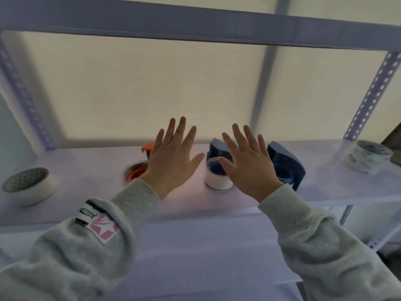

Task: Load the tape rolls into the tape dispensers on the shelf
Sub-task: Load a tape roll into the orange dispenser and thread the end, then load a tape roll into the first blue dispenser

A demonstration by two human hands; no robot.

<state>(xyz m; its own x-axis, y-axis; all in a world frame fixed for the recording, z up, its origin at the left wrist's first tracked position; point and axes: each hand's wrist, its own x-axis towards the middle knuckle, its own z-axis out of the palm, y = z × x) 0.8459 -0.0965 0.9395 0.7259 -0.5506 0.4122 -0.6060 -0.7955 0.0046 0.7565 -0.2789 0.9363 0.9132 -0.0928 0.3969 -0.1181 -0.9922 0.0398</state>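
Note:
My left hand [173, 158] and my right hand [247, 164] hover above the shelf [86, 205] with fingers spread, holding nothing. Behind my left hand an orange dispenser [138, 168] is partly hidden, with a roll around its hub. Between my hands stands a blue dispenser [217, 148] carrying a white tape roll [217, 181]. Just right of my right hand sits a second blue dispenser [286, 164]; I cannot tell whether it holds a roll. A loose white tape roll [30, 185] lies at the shelf's left. A printed clear roll [368, 157] lies at the far right.
Perforated metal uprights [373, 90] stand at the shelf's back corners, and a crossbeam [195, 25] runs overhead. A pale wall closes the back. The shelf's front lip [195, 216] runs under my wrists.

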